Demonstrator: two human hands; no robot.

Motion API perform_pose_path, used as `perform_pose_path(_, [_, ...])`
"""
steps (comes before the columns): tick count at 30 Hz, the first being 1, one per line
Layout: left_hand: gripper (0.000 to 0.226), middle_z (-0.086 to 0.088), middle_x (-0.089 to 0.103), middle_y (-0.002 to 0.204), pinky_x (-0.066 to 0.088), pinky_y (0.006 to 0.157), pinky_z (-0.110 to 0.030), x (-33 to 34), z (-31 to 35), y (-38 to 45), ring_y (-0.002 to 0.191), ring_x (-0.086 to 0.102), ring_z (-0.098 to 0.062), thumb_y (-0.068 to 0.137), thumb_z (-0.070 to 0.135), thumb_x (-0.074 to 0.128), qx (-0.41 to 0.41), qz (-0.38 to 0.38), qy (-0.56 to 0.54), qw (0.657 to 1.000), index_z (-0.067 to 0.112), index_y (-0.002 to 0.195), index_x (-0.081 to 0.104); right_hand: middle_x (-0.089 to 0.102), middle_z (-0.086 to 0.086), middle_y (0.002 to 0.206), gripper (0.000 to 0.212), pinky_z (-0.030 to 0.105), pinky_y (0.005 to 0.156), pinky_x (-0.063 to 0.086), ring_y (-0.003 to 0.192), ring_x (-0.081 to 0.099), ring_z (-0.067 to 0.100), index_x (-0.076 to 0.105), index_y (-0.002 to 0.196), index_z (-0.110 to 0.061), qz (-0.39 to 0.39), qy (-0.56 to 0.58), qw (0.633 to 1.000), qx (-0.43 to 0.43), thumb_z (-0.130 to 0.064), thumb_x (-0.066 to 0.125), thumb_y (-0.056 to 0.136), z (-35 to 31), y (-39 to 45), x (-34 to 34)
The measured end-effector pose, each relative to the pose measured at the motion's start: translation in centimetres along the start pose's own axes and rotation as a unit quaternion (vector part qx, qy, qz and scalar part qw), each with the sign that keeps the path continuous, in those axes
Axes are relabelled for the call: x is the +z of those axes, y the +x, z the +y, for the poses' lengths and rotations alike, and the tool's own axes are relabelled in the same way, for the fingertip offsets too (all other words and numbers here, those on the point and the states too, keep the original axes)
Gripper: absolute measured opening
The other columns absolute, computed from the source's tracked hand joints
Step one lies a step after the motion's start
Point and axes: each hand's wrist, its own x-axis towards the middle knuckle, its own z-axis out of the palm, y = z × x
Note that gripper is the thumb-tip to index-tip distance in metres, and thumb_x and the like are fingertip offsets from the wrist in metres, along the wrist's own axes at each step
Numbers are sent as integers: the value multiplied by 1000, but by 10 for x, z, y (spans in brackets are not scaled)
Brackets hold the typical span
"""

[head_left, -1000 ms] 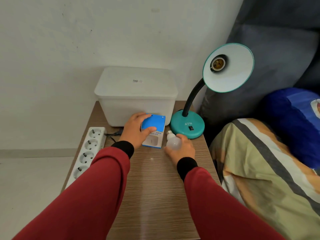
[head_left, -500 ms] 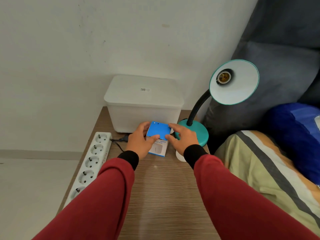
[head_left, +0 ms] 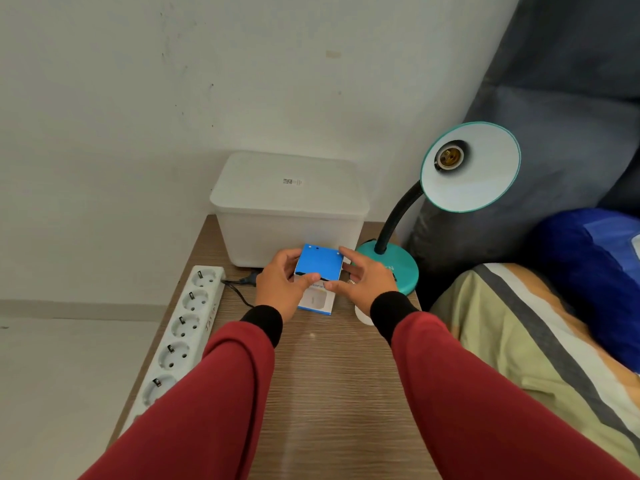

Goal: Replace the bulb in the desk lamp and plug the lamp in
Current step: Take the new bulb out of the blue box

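both your hands, left hand (head_left: pixel 282 284) and right hand (head_left: pixel 365 280), pinched one small blue-topped cardboard bulb box (head_left: pixel 318 268); one teal gooseneck desk lamp (head_left: pixel 469 166) stood beside it, socket empty.

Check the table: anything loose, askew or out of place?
The bare bulb lies loose on the table near its right edge, mostly hidden behind the right wrist; it could roll off. The lamp socket is empty, as expected.
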Motion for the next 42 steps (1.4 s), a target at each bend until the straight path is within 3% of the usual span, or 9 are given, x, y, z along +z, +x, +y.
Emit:
perform_pose_path(5, [62, 7, 54, 133, 43, 102, -23, 0, 4, -3, 118, 48, -1, 83, 2, 67, 33, -23, -4, 999, 18, 138, 44, 51, 2, 140, 72, 18, 94, 37, 125, 53, 18, 38, 142, -22, 28, -4, 1000, -9, -22, 73, 79, -2, -1, 0])
perform_pose_path(8, [71, 16, 49, 130, 37, 98, -16, 0, 5, -4, 118, 42, 3, 87, 6, 64, 49, -37, 47, 997, 29, 145, 32, 57, -1, 133, 51, 19, 86, 43, 101, 64, 18, 45, 133, -24, 93, 31, 995, -22, -22, 66, 85, -7, -1, -2])
perform_pose_path(11, [72, 5, 50, 139, 39, 103, -22, -1, 4, -3, 127, 50, -14, 88, 10, 63, 52, -46, 91, 993, 31, 147, 27, 63, 2, 118, 22, 36, 87, 52, 85, 63, 18, 45, 99, -21, 146, 62, 987, -20, -18, 63, 86, -11, 1, -2])
perform_pose_path(13, [72, 2, 48, 141, 40, 106, -28, -2, 6, -1, 125, 52, -23, 89, 11, 62, 65, -62, 128, 988, 32, 147, 25, 61, -4, 109, 12, 34, 86, 52, 87, 63, 16, 53, 97, -18, 136, 40, 989, -34, -16, 61, 88, -13, 1, -2])
perform_pose_path(17, [79, -5, 34, 142, 28, 106, -21, -8, 13, 8, 133, 37, -18, 90, 19, 60, 64, -118, 204, 970, 36, 149, 10, 55, -3, 132, 44, 18, 81, 40, 88, 54, 8, 49, 134, -26, 106, 19, 993, -44, -18, 56, 92, -14, 4, -5])
perform_pose_path(21, [89, -8, 26, 140, 29, 110, -26, -17, 18, 19, 130, 37, -21, 89, 27, 61, 27, -186, 252, 949, 40, 148, -4, 47, 3, 137, 55, 17, 82, 38, 92, 52, 10, 36, 142, -32, 86, -20, 995, -41, -19, 55, 92, -11, 6, -2])
perform_pose_path(26, [91, -10, 28, 139, 29, 111, -28, -21, 22, 20, 127, 39, -22, 89, 29, 60, 28, -212, 267, 940, 40, 147, -9, 50, 3, 122, 49, 21, 86, 42, 102, 51, 13, 51, 128, -24, 156, -120, 978, -68, -26, 67, 82, -8, 4, 6])
perform_pose_path(33, [94, -8, 25, 142, 29, 113, -31, -23, 18, 24, 132, 36, -22, 87, 29, 63, 23, -229, 240, 943, 44, 146, -8, 55, 2, 124, 54, 36, 101, 40, 117, 46, 23, 53, 123, -31, 54, -259, 964, 25, -48, 68, 73, -17, 20, 11])
perform_pose_path(42, [92, -7, 29, 139, 29, 114, -29, -21, 13, 29, 131, 38, -22, 87, 28, 63, 20, -221, 234, 946, 44, 147, -6, 56, 8, 119, 44, 38, 96, 47, 109, 53, 28, 55, 112, -31, 35, -282, 958, 36, -40, 68, 72, -25, 35, 14])
